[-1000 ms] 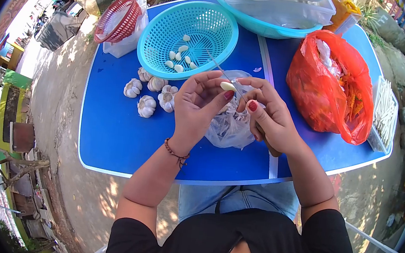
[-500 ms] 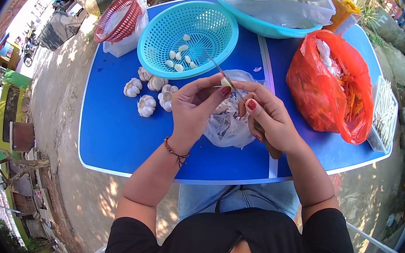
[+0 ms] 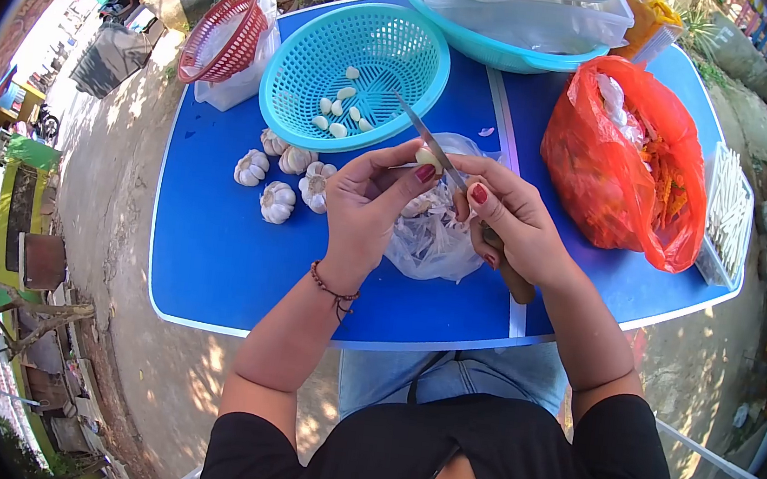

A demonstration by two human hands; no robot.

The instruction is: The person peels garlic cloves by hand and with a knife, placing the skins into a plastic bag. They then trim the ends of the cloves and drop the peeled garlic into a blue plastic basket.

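My left hand [image 3: 372, 192] is closed, pinching a pale garlic clove [image 3: 428, 158] between thumb and fingers. In my right hand [image 3: 512, 217] is a knife [image 3: 433, 145] with a brown handle; its blade crosses the clove and points up and left. Below both hands lies a clear plastic bag [image 3: 433, 254] with garlic skins on it. Several whole garlic bulbs [image 3: 277, 201] sit left of my left hand. Beyond them, a turquoise basket [image 3: 296, 53] holds several peeled cloves [image 3: 338, 129].
On the blue table [image 3: 240, 271] are a red plastic bag [image 3: 588, 158] of orange-red contents and a box of white sticks [image 3: 730, 211] at the right. A red basket [image 3: 234, 56] on a white container stands back left; a turquoise basin [image 3: 515, 57] with plastic boxes is at the back.
The knife blade has turned, so more of its flat side shows across the clove. Both hands stay in nearly the same place and keep hold.
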